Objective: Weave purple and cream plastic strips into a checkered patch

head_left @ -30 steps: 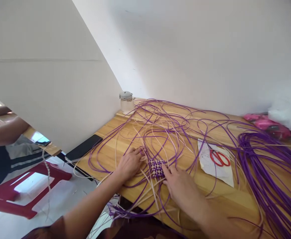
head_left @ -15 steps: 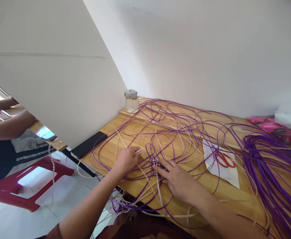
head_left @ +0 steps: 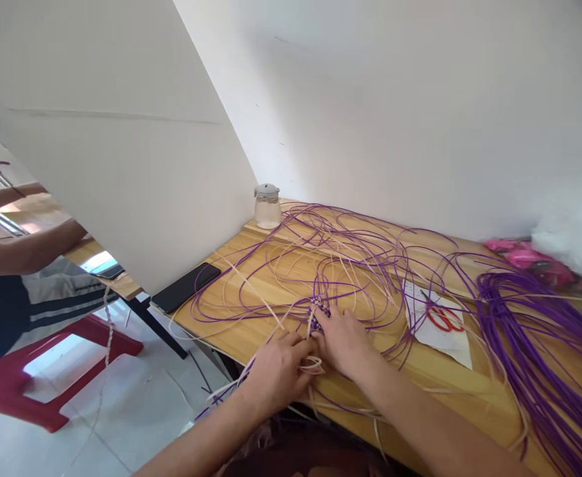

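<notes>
A small purple-and-cream woven square (head_left: 319, 311) lies near the front edge of the wooden table (head_left: 251, 338), mostly hidden by my hands. My right hand (head_left: 343, 341) rests on it with fingers curled over the weave. My left hand (head_left: 278, 371) sits just left of it, fingers closed around cream strips (head_left: 311, 364) that loop out from the weave. Long purple strands (head_left: 350, 265) and cream strands spread from the square across the tabletop.
Red scissors (head_left: 443, 319) lie on a white paper (head_left: 437, 331) to the right. A thick bundle of purple cord (head_left: 534, 331) fills the right side. A small lidded jar (head_left: 267, 205) stands at the back corner, a black phone (head_left: 185, 287) at the left edge. Another person (head_left: 7, 278) sits behind a white partition.
My left hand has moved from the table top down to the front edge and closed on cream strips. My right hand has slid up over the woven square. The camera shifted slightly.
</notes>
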Action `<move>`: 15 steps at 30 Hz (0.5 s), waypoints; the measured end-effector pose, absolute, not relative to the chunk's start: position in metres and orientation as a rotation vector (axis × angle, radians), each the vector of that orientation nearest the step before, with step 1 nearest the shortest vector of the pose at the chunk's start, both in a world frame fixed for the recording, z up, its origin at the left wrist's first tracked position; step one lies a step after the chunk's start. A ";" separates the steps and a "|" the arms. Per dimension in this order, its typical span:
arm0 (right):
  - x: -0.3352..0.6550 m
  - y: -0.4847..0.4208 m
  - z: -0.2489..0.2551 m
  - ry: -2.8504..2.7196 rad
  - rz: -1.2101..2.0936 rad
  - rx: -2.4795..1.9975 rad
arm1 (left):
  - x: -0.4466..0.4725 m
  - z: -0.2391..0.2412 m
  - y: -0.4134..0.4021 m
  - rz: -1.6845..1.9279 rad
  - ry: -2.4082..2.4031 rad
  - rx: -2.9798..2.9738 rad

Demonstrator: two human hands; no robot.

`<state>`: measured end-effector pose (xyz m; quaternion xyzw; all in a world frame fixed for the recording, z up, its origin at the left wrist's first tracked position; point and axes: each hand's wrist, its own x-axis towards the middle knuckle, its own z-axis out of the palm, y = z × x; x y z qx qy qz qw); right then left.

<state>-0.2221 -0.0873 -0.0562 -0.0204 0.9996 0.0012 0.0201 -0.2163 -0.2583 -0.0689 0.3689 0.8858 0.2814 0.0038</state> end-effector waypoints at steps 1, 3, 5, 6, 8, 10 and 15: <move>-0.221 -0.091 -0.057 3.109 0.011 -0.034 | -0.219 -0.069 -0.265 0.888 2.793 1.116; -0.218 -0.094 -0.058 3.130 0.010 -0.022 | -0.227 -0.069 -0.280 0.941 2.844 0.983; -0.216 -0.093 -0.059 3.146 -0.015 -0.053 | -0.235 -0.070 -0.295 0.940 2.926 0.813; -0.216 -0.090 -0.058 3.147 -0.042 -0.079 | -0.239 -0.072 -0.301 0.901 2.961 0.736; -0.218 -0.081 -0.056 3.138 -0.153 -0.124 | -0.244 -0.076 -0.310 0.804 2.978 0.629; -0.224 -0.069 -0.052 3.096 -0.371 -0.143 | -0.248 -0.080 -0.313 0.773 2.949 0.598; -0.246 -0.037 -0.033 2.556 -1.339 0.213 | -0.259 -0.081 -0.315 0.837 2.940 0.604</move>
